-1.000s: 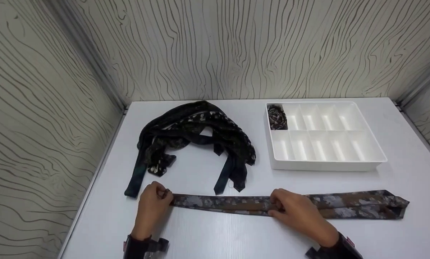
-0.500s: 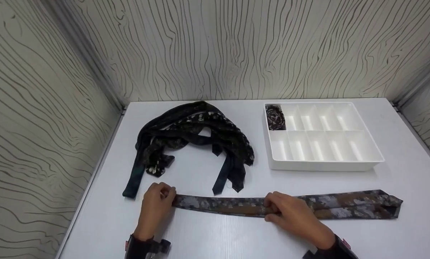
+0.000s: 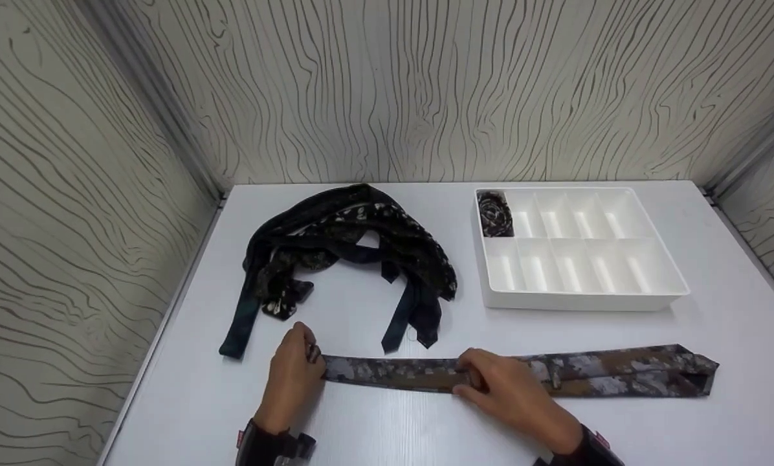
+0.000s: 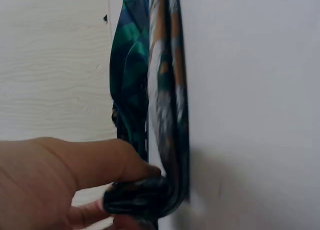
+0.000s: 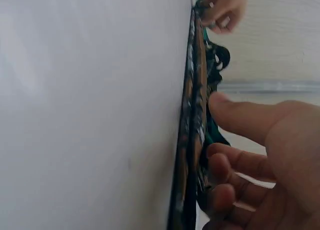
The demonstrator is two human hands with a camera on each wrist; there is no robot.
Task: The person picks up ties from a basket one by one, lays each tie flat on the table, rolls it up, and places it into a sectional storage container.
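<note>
A brown and grey patterned necktie point(image 3: 400, 375) lies lengthwise across the white table, its wide end at the right. My left hand point(image 3: 293, 366) pinches the narrow end, which is rolled or folded over itself in the left wrist view point(image 4: 135, 197). Over the middle of the tie sits my right hand point(image 3: 507, 391), with bent fingers and thumb near its two edges. A gap shows between that thumb and the fingers in the right wrist view, and the fingertips point(image 5: 220, 160) are at the tie's upper side. Whether they press on it is hard to tell.
Behind the left hand lies a heap of dark neckties point(image 3: 354, 226), some ends trailing forward. A white divided tray point(image 3: 587, 301) stands at the back right. One rolled dark necktie point(image 3: 494, 213) fills its back-left compartment. Wood-patterned walls point(image 3: 426, 90) enclose the table.
My right hand has slid left along the tie, closer to my left hand. The left hand has turned and shifted a little right. The tie's wide end has crept left.
</note>
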